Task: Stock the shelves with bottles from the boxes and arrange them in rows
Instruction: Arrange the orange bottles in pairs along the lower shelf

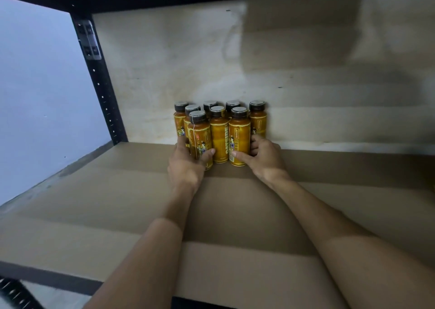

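Centre frame: a tight cluster of eight orange bottles (220,130) with dark caps, upright on the brown shelf (113,203) and set against its pale back panel (211,50). Four in the rear row, three in front, one more tucked between the rows at the cluster's left.

Reaching in from the lower edge of the frame, two bare forearms. Left hand (186,165) wrapped round the front-left bottle (199,134), thumb across the label low down, forefinger raised along its left side. Right hand (264,157) curled round the front-right bottle (239,132), thumb laid over the barcode near the base, fingers hooked behind it, just beside the rear-right bottle (258,120). Between the two gripped bottles, the middle front bottle (219,144), shoulder to shoulder with both.

Upper left: a black perforated steel upright (101,85) carrying a grey bracket (89,40), with a bluish wall (35,97) beyond. Along the top edge, the dark underside of the next shelf up.
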